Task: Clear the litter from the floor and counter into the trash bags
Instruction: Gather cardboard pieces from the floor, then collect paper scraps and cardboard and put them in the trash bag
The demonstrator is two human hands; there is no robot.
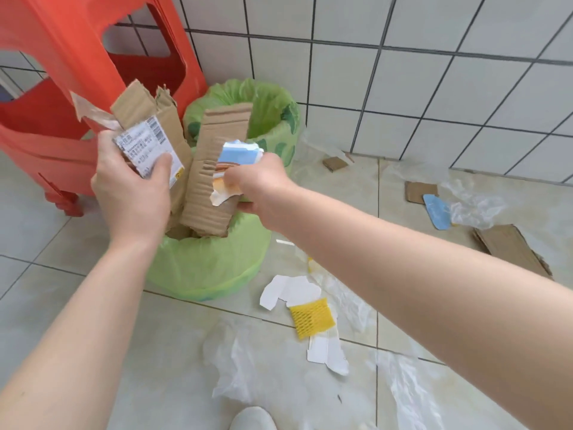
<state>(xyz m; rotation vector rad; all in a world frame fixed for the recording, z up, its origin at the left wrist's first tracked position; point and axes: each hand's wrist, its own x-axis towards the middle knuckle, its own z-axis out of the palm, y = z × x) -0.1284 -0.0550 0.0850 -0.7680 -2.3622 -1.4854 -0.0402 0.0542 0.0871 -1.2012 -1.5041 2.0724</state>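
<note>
My left hand (131,189) grips a torn cardboard piece (155,131) with a white label, thumb pressed on the label. My right hand (257,184) pinches a second cardboard strip (214,169) together with a blue-and-white paper scrap (234,162) — both pieces poke down into the near green trash bag (204,262). A second green bag (273,116) stands behind it, beside the red stool (62,72). Across the floor (77,243) lie white paper (290,291), a yellow foam net (311,318), clear plastic film (235,361) and more cardboard (511,246).
</note>
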